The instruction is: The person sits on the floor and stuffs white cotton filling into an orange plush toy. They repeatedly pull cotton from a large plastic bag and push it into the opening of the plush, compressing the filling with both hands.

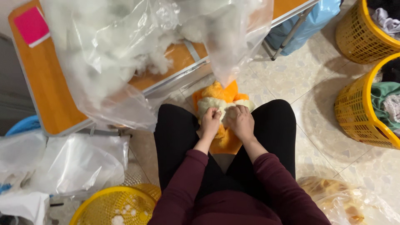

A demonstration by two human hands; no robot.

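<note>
Maroon sleeves fill the bottom of the frame; at centre, the left hand (209, 121) and right hand (240, 121) both pinch the orange stuffed toy (221, 95), fingers clenched on its cream fabric.

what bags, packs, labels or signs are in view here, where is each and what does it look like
Big clear plastic bag: lying across the orange table, holding white fluffy stuffing.
Pink flat rectangular pack or pad: far left corner of the table, white edge.
Clear and white plastic bags: floor, lower left, crumpled.
Clear bag: floor, lower right, yellowish contents.
Blue bag: under the table, top right.
No signs or screens.
</note>
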